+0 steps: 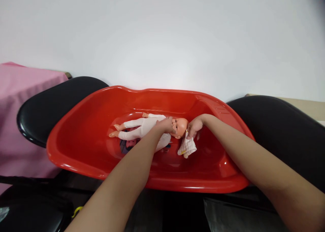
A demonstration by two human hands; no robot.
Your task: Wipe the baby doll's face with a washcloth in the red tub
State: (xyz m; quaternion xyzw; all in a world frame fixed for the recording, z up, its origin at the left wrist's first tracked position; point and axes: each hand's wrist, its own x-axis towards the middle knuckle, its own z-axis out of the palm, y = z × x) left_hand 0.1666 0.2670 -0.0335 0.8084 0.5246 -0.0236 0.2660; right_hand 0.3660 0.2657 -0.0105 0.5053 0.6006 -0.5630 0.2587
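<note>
A bald baby doll (142,125) with white-covered body and limbs lies on its back inside a red baby bathtub (83,151), feet to the left and head to the right. My left hand (166,124) is closed at the doll's neck and chin, its fingers partly hidden. Beside the crown of the doll's head, my right hand (195,127) pinches a small pale checked cloth (187,146) that hangs down toward the tub floor. My left forearm hides part of the doll's near side.
Black padded seats (61,107) flank the tub on both sides, with the right one (276,134) close to its rim. A pink cloth (27,117) drapes at the far left. Behind the tub rises a white wall (157,39). A dark picture (126,145) shows on the tub floor.
</note>
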